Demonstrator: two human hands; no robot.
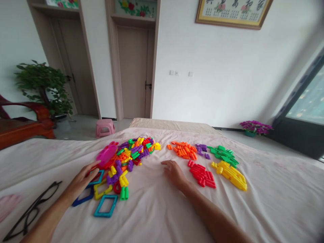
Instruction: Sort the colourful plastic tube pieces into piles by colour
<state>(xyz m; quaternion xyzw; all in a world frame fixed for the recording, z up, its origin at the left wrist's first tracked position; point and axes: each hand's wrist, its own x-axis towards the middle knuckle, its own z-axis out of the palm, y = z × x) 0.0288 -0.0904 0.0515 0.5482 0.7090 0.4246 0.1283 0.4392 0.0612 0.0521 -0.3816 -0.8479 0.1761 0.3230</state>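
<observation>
My left hand (86, 176) reaches over the left edge of a mixed pile of plastic building pieces (126, 155), its fingers stretched out and apart. Its fingertips are beside a pink flower-shaped piece (107, 153) and over a teal square frame (97, 177); whether they touch is hard to tell. Blue (83, 199), yellow (102, 189) and turquoise (105, 206) frames lie near it. My right hand (174, 172) hovers or rests on the sheet, fingers loosely extended with nothing in them. To its right are single-colour heaps: orange (183, 150), purple (201, 148), red (201, 173), green (224, 155) and yellow (231, 173).
A pale patterned sheet (157, 216) covers the wrinkled work surface. Black-framed glasses (34, 207) lie at the left, by my forearm. Beyond stand a pink stool (105, 127), a wooden chair (37, 118), a leafy plant (44, 84) and purple flowers (255, 127).
</observation>
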